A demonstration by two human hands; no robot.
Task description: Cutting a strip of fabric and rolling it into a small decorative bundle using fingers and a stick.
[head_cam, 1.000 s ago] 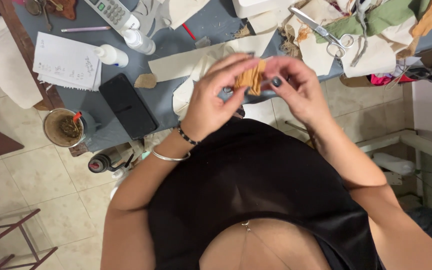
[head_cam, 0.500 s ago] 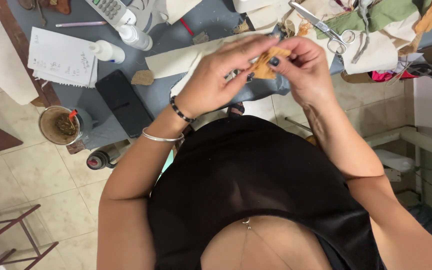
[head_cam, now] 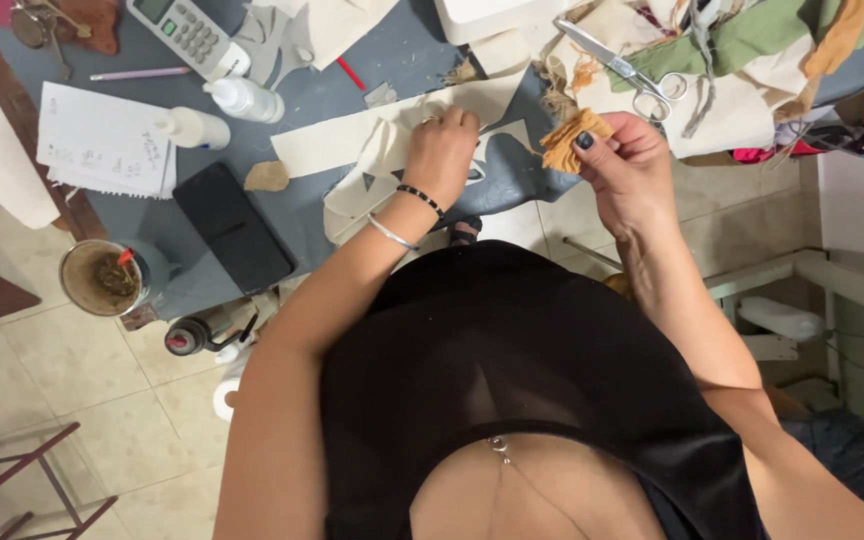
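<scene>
Right hand [head_cam: 627, 165] pinching orange cloth [head_cam: 570, 140]; left hand [head_cam: 442, 150] flat, fingers down on cream fabric [head_cam: 382, 170], grey surface [head_cam: 392, 50].

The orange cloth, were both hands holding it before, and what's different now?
Yes. The left hand let go of the orange cloth and moved down onto the cream fabric on the table. The right hand still pinches the cloth. The scissors lie as before.

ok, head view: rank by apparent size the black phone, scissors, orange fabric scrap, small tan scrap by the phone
1. Black phone
2. Scissors, a little shorter than the phone but far slimmer
3. Orange fabric scrap, pinched in the right hand and partly hidden
4. Small tan scrap

The scrap is raised towards the camera, so its rank over the tan scrap is unsure.
</scene>
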